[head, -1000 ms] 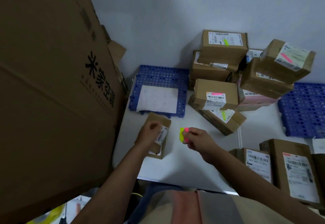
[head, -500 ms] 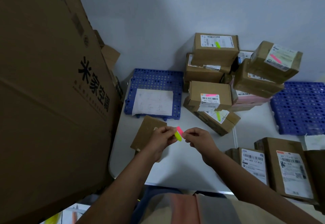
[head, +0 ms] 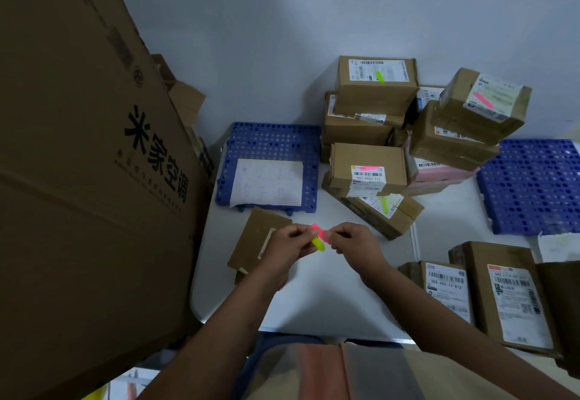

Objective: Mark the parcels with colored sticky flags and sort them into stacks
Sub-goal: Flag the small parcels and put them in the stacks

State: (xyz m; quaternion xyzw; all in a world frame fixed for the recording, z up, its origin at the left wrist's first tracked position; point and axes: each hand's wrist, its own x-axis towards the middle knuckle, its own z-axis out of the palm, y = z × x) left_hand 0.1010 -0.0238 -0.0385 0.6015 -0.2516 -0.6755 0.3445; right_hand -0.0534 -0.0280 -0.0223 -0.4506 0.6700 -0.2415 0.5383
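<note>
- The left hand and right hand meet above the white tabletop, fingers curled.
- Both grips pinch a small pad of pink and yellow-green sticky flags between them.
- A flat brown cardboard parcel lies on the tabletop just under the left hand.
- Farther back stands a pile of brown cardboard parcels, several bearing pink or yellow-green flags.
- Two labelled brown parcels lie at the right edge.

Left hand has left the small brown cardboard parcel and now joins right hand, both pinching the pink-and-yellow sticky flags between them.
</note>
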